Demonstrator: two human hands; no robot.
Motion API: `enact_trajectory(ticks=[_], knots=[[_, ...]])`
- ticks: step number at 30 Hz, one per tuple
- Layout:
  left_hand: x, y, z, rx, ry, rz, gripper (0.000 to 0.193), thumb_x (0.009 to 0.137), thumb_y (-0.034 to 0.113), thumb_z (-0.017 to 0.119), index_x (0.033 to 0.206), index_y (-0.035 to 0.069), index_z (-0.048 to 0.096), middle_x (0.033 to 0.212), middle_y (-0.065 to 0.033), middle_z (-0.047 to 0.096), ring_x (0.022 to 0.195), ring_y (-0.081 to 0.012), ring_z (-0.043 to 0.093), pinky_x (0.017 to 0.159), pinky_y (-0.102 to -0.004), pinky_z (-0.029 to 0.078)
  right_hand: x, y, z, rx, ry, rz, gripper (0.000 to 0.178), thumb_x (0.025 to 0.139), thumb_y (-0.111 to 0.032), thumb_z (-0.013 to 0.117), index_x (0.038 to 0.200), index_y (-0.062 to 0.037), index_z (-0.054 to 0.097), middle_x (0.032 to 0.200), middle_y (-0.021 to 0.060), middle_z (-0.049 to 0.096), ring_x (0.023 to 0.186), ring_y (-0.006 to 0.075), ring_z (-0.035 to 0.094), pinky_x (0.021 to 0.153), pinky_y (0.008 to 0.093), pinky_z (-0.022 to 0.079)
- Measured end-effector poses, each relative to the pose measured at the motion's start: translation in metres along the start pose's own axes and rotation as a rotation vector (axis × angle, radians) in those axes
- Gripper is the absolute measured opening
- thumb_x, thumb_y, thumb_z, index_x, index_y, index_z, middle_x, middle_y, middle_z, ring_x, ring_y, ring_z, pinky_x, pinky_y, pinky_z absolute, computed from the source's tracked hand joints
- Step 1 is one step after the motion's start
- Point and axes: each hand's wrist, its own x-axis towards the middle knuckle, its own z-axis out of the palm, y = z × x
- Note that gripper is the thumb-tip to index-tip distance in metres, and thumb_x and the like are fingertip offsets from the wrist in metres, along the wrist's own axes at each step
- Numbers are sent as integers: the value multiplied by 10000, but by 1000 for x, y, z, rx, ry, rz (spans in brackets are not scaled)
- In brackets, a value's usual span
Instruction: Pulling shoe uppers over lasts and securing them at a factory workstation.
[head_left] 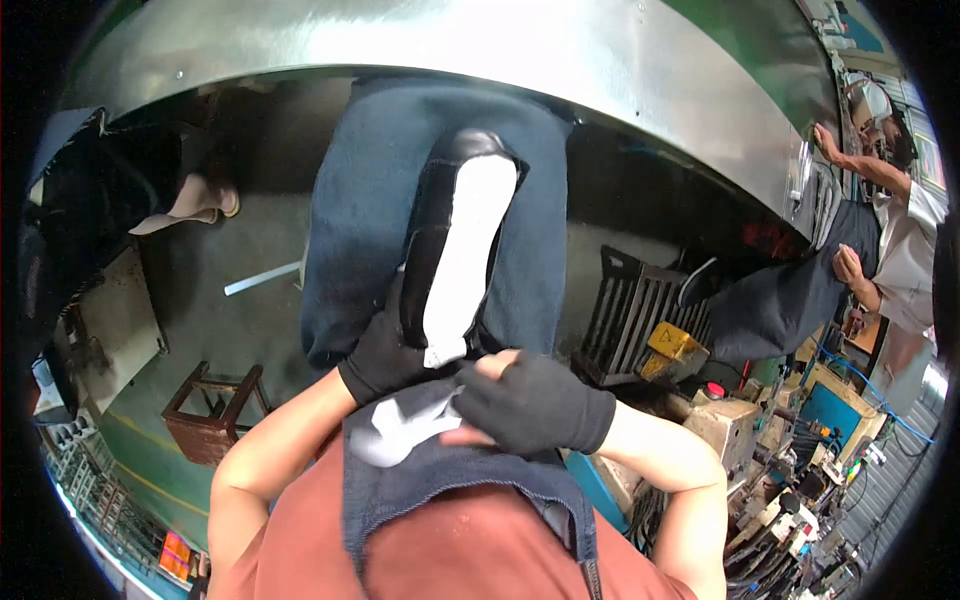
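Note:
A black shoe upper [426,255] with a shiny dark toe lies sole-side up across my lap. A long white insole [468,235] covers its underside. My left hand [383,355], in a black glove, is closed round the heel end at its left side. My right hand [525,400], in a black glove with bare fingertips, is curled just below the heel and slightly blurred. From its fingers a white strip [405,430] hangs to the left over my apron; motion smears it, and whether it is cloth or paper I cannot tell. Blue denim apron [535,270] lies under the shoe.
A metal bench edge [500,50] curves across the far side. At left are a wooden stool [212,410] and another person's foot [190,205]. To the right are a slatted rack [640,310], a yellow box [672,350], machinery [790,500] and a co-worker's hand [850,265].

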Motion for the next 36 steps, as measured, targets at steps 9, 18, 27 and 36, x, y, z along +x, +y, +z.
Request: enact_trajectory(ticks=[9,18,27,36], knots=[[-7,83,-69,389,-88,28,869,766,300,867,1451,-5,427,1374,-234,556,1252,-344,587,1053,-413,460,-37,8,1,-165,40,157,415,893,-484,677,776,-92,607,747,62,560,683,238,602,616,362,515],[79,150,-93,168,386,177,718,781,79,774,1432,-2,483,1371,-195,584,1240,-282,591,1086,-376,443,-29,-15,-20,205,146,238,355,862,-346,767,822,-26,618,938,155,678,708,303,670,600,362,536],[27,2,-7,-64,180,147,815,900,108,671,1557,-79,226,1600,-248,323,1491,-302,327,1199,-388,293,-36,10,-46,404,-6,945,316,1017,-245,565,828,7,584,757,129,555,698,278,549,645,367,434],[28,8,14,122,212,161,915,897,202,695,1552,-120,143,1603,-304,260,1506,-387,273,1215,-402,245,2,24,-59,-367,-208,671,458,998,-444,543,817,-44,675,817,179,674,803,330,707,691,456,568]])
